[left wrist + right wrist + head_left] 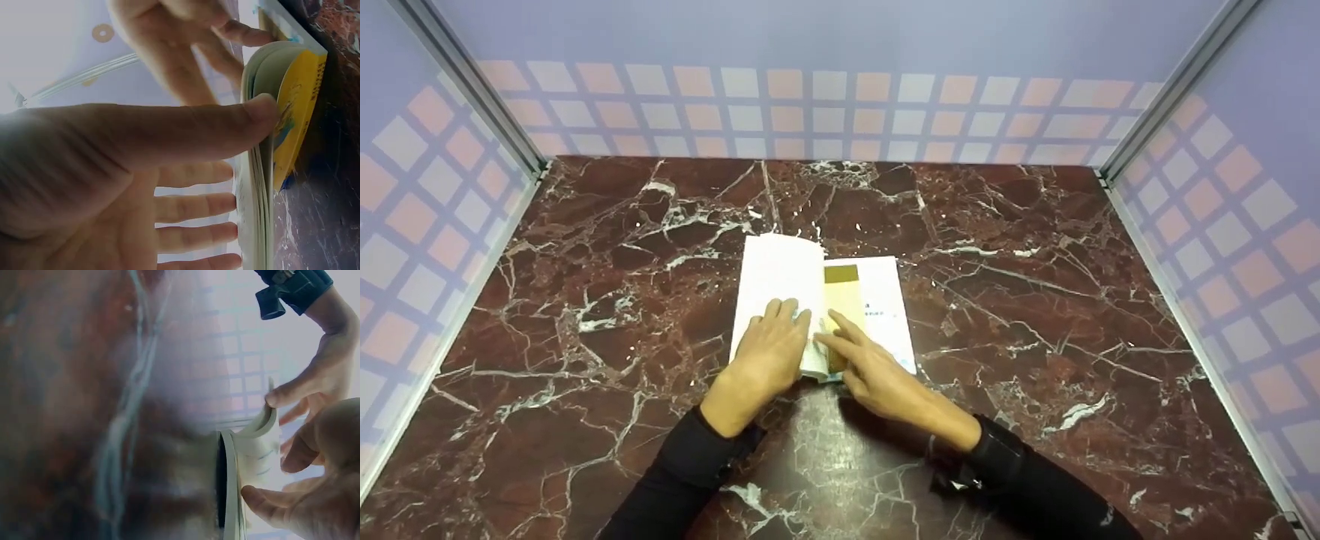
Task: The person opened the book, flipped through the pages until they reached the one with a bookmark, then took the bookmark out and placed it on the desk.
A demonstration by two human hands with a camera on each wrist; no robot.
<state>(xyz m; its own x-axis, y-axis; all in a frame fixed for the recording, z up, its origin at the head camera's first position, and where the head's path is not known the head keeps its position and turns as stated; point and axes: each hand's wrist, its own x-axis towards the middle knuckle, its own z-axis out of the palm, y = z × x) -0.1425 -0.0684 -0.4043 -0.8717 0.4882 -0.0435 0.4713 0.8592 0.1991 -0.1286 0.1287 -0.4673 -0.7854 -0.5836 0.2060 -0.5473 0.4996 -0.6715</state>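
Observation:
A book (780, 262) with white pages lies open on the table. Its left leaves curl toward the middle, and a yellow printed panel (844, 292) shows beside a white part with small print (885, 285). My left hand (769, 349) lies over the left pages, fingers extended against the paper. In the left wrist view its thumb (225, 129) hooks the edge of the leaves, near a yellow cover (301, 107), holding them against the fingers. My right hand (881, 375) touches the book near the middle with loosely extended fingers.
Reddish-brown marbled table (585, 420) lies beneath the book. Several small white scraps (754, 214) are scattered beyond it. Panels with pink and white squares (829, 105) enclose the back and both sides.

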